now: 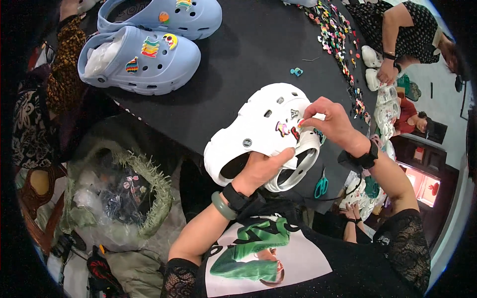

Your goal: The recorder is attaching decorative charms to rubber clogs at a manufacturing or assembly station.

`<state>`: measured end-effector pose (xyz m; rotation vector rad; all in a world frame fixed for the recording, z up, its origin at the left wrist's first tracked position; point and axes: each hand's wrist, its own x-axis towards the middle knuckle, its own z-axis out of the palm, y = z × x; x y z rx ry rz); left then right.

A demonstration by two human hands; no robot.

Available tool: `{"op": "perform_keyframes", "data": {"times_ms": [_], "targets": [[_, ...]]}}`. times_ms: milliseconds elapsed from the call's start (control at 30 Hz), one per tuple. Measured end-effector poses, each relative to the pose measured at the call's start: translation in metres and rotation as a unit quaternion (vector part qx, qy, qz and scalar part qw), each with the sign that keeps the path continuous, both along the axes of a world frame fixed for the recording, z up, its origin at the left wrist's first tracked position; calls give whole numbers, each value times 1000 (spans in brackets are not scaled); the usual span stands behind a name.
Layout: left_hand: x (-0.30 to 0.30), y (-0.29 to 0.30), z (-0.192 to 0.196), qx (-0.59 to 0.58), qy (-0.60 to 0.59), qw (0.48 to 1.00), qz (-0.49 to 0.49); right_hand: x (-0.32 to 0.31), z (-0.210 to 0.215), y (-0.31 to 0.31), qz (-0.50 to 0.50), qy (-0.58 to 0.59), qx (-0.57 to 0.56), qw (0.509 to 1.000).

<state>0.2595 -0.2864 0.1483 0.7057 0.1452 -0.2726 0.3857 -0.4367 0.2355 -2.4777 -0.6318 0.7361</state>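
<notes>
A white clog [233, 129] lies tilted in front of me, its toe pointing away. My left hand [261, 171] is closed on its side, the thumb on top and the fingers inside the opening. Over the toe, my right hand [333, 121] pinches a small red-and-white shoe charm [300, 122] against the clog's surface. Around it sit a letter charm [294, 113] and a pink-and-yellow charm [281, 129]. A second white clog [307, 166] is partly hidden behind the first.
Two light-blue clogs [174, 64] with charms stand at the back left of the black table [248, 54]. Many loose charms [343, 54] spread along the right. Teal-handled scissors [321, 187] lie near my right forearm. A lined sack [119, 188] stands at left. Other people work at right.
</notes>
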Motion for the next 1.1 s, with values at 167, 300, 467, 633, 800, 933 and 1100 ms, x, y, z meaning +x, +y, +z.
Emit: {"op": "perform_keyframes", "data": {"times_ms": [167, 300, 467, 633, 800, 933, 1100], "targets": [[-4, -2, -3, 44, -13, 999, 2, 22, -2, 8, 220, -88, -35, 971], [-5, 1, -3, 23, 36, 999, -33, 37, 2, 25, 360, -155, -57, 918], [-8, -2, -9, 51, 14, 998, -32, 50, -25, 19, 185, 62, -18, 981], [-6, -3, -13, 73, 1, 996, -45, 48, -30, 25, 100, 191, -48, 975], [-7, -1, -6, 67, 51, 996, -31, 40, -34, 24, 88, 145, -48, 984], [2, 2, 2, 78, 73, 994, -10, 54, -46, 12, 84, 172, 11, 981], [29, 20, 19, -39, 174, 983, -35, 49, -45, 11, 16, 180, 99, 979]]}}
